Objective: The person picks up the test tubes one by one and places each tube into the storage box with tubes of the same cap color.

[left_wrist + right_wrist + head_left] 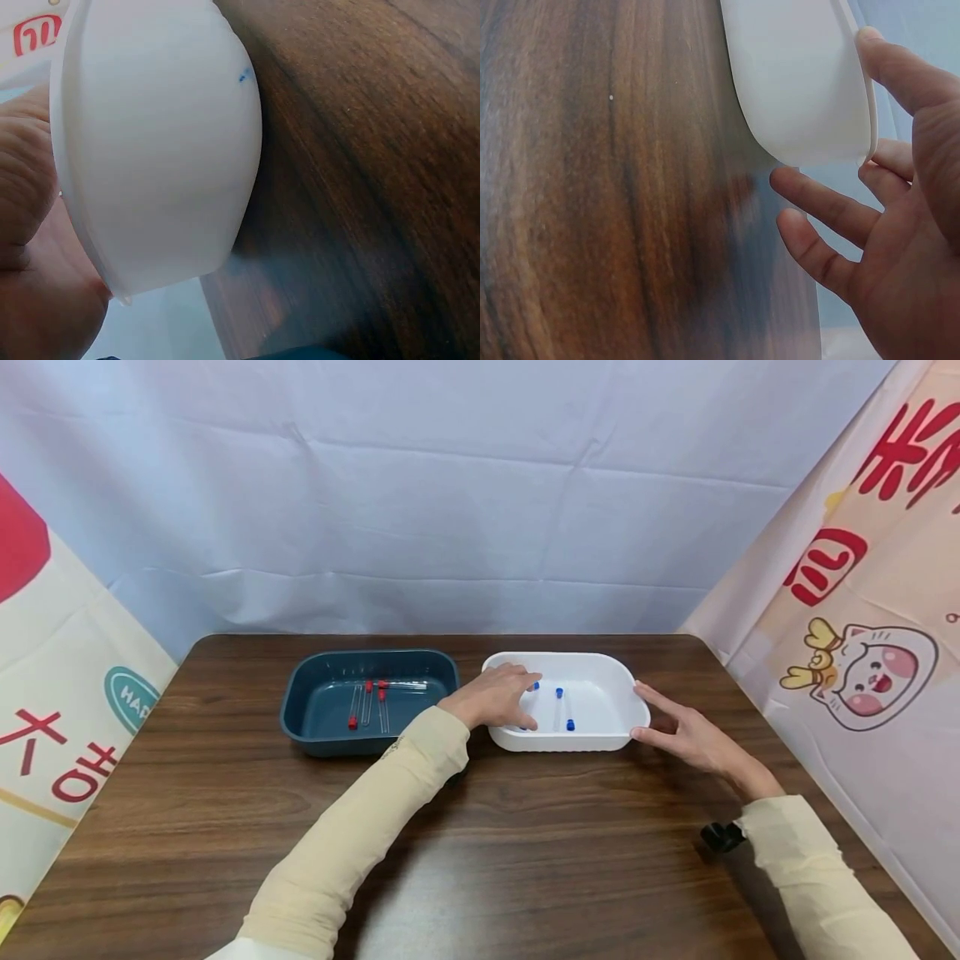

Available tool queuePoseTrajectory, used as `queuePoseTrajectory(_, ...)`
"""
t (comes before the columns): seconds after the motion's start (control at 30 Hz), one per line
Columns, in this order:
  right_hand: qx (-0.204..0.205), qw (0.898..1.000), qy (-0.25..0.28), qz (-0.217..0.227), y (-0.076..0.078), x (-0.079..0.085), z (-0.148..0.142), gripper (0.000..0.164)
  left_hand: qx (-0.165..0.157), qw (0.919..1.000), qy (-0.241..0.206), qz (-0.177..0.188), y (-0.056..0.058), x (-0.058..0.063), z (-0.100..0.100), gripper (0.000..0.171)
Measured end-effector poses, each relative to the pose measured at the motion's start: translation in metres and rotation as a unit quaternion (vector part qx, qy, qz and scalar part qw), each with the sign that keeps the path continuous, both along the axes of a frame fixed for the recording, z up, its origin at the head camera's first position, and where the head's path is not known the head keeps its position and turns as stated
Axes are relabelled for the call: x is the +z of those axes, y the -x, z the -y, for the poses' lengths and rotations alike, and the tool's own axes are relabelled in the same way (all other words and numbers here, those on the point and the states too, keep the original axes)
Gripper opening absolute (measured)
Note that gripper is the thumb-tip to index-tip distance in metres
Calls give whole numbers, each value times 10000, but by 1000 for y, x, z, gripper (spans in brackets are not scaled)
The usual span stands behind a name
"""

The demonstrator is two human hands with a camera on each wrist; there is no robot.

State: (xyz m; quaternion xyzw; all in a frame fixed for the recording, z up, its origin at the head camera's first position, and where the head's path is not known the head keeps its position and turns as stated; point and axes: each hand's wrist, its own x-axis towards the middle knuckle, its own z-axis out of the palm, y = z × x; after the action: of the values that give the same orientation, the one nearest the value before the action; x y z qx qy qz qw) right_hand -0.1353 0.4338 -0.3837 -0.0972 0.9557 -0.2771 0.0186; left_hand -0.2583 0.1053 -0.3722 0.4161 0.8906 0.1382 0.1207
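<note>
A white basin [592,740] stands on the table with several clear tubes with blue caps [558,693] lying in it. My left hand [501,692] reaches over its left rim, thumb and forefinger spread apart above the blue-capped tubes, some of which it partly covers. Only the palm side of that hand shows beyond the basin wall [157,135] in the left wrist view. At the right end, my right hand [693,739] touches the rim with thumb and fingertips. Its other fingers [825,206] spread below the rim in the right wrist view.
A dark teal basin [330,747] stands to the left, holding several clear tubes with red caps [353,722]. My left forearm passes close to its right front corner. Both basins sit near the back of the brown wooden table [525,860], before a pale cloth [450,510].
</note>
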Motion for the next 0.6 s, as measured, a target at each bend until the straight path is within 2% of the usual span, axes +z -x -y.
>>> queuePoseTrajectory(0.13, -7, 10000, -7, 35, 0, 0, 1, 81, 101, 9998, -85, -147, 0, 0, 3, 76)
queuePoseTrajectory(0.43, -2, 10000, 28, 9, 1, -1, 0, 81, 201, 9965, -592, -563, -7, 5, 13, 55)
queuePoseTrajectory(0.6, 8, 10000, 44, -46, 1, -2, -1, 80, 289, 9951, -767, -559, -13, 8, 20, 52)
